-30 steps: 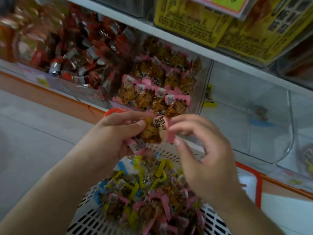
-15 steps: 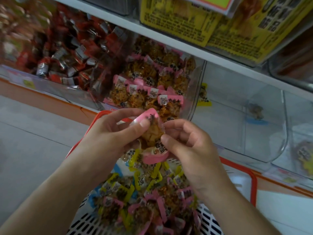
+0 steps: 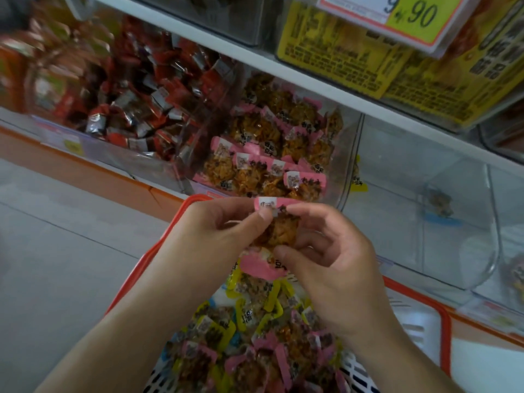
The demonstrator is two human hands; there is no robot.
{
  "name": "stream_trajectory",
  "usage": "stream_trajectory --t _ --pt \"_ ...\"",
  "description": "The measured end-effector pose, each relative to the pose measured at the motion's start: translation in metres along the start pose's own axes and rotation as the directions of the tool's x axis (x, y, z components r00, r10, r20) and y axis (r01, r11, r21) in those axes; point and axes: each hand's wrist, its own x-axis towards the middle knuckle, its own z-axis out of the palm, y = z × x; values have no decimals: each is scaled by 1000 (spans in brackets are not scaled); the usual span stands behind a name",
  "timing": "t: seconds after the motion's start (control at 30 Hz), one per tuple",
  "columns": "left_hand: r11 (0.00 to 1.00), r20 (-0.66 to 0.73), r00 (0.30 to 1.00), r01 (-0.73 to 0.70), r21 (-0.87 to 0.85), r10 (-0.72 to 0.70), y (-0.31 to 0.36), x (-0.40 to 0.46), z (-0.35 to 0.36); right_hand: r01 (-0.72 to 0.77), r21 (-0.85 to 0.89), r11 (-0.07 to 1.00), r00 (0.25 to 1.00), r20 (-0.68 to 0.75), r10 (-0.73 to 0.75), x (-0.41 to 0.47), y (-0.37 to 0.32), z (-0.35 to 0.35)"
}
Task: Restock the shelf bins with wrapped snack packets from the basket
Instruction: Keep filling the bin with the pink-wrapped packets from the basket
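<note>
- While a pink-wrapped snack packet (image 3: 276, 228) is held upright above the basket (image 3: 446, 333), it is pinched from both sides: its upper pink seal is gripped between the thumb and fingers of the left hand (image 3: 224, 239), and its lower pink seal is gripped by the curled thumb and fingers of the right hand (image 3: 337, 265).
- The packet's brown, clear-windowed middle is left showing between the two grips, just in front of the open mouth of the pink-packet bin (image 3: 350, 154).
- That clear bin is seen filled with like packets (image 3: 263, 165) stacked in rows, the front row lying close to its lower lip.
- To the left, a bin of red and silver wrapped sweets (image 3: 136, 109) is seen; to the right, a clear bin (image 3: 467, 222) is seen with much open room, only one blue-edged packet (image 3: 441, 207) and a yellow-edged one (image 3: 357, 180) being visible in it.
- The basket, white and slotted with an orange rim, is placed directly below the hands and is heaped with yellow, pink and blue packets (image 3: 255, 336).
- A white shelf edge (image 3: 312, 83) is seen running above the bins.
- On the yellow price tag (image 3: 416, 15) at the top, "90" can be read; dark characters on the packets and the yellow labels (image 3: 340, 58) are too blurred to be read.
</note>
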Motion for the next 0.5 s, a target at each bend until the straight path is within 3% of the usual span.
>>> stream_trajectory --t 0.13,0.2,0.33,0.43,0.5 --pt "994 -272 962 26 110 5 -2 5 -14 29 -77 997 989 -145 -40 39 -23 11" --pt "963 -356 935 89 253 6 -8 7 -25 48 -138 989 969 -235 -80 78 -35 16" --pt "889 -368 930 168 425 1 -14 7 -33 -29 -358 933 925 -364 -111 172 -37 26" --pt "873 -373 928 182 453 0 -11 7 -34 -159 -334 929 928 -371 25 224 -36 34" --pt "863 -384 923 196 466 -2 -12 8 -36 -168 -386 907 932 -361 19 245 -32 38"
